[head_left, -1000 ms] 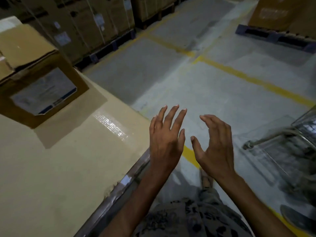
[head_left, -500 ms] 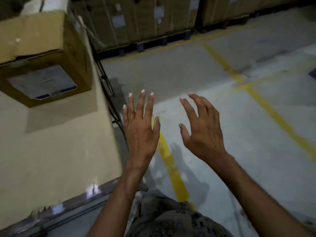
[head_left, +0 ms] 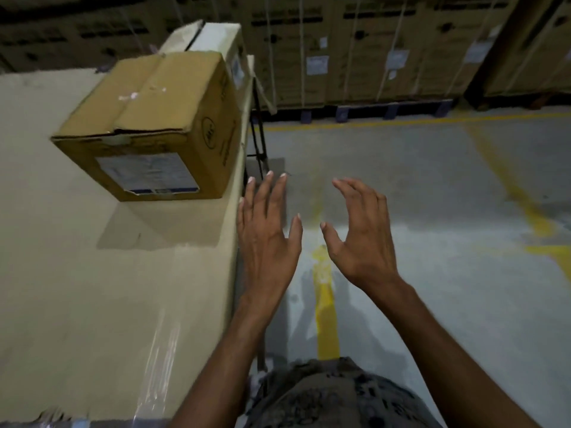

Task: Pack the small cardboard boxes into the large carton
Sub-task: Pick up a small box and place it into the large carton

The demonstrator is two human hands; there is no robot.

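A taped cardboard box [head_left: 160, 97] is being carried near the right edge of the beige tabletop [head_left: 77, 288]; its white-and-blue label [head_left: 148, 173] is too blurred to be read. Just beyond that edge, the left hand [head_left: 267, 239] and the right hand [head_left: 361, 242] are being held above the floor [head_left: 448, 196], fingers [head_left: 279, 196] spread wide, nothing being gripped.
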